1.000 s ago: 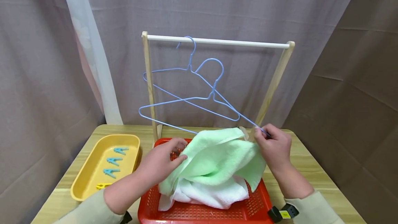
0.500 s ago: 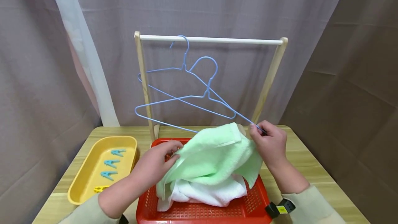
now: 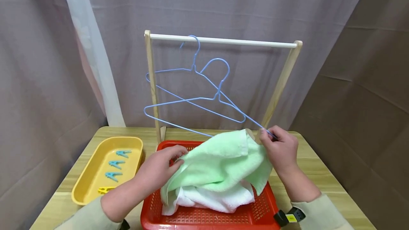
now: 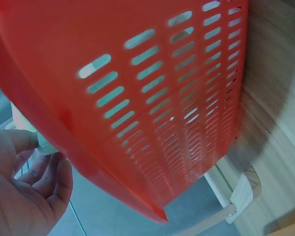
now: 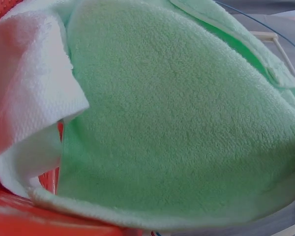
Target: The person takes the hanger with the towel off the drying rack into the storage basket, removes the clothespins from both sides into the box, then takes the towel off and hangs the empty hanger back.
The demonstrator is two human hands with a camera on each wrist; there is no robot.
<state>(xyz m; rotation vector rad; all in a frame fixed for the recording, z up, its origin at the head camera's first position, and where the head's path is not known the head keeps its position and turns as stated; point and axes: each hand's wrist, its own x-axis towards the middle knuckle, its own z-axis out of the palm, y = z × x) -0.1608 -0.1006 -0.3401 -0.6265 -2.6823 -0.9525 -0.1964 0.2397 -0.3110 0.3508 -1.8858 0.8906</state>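
Note:
A light green towel (image 3: 220,162) is draped over the lower bar of a blue wire hanger (image 3: 179,103), its folds hanging above the red basket (image 3: 207,219). My right hand (image 3: 282,148) grips the hanger's right end, close against the towel. On the other side, the thumb and fingers of my left hand (image 3: 161,162) pinch the towel's left edge; the left wrist view shows a bit of green cloth (image 4: 45,145) between them. Beneath lies a white towel (image 3: 214,198) in the basket. The right wrist view is mostly filled by the green towel (image 5: 187,118).
Behind the basket stands a wooden rack with a white rail (image 3: 243,41), from which a second blue hanger (image 3: 174,69) hangs. A yellow tray (image 3: 84,173) on the left holds blue clothespins (image 3: 116,164) and a yellow clothespin (image 3: 105,190). Curtains surround the wooden table (image 3: 319,173).
The towel's upper flap has folded forward over the hanger bar, and its pale hem band now faces me. My left hand has shifted slightly left; my right keeps its grip.

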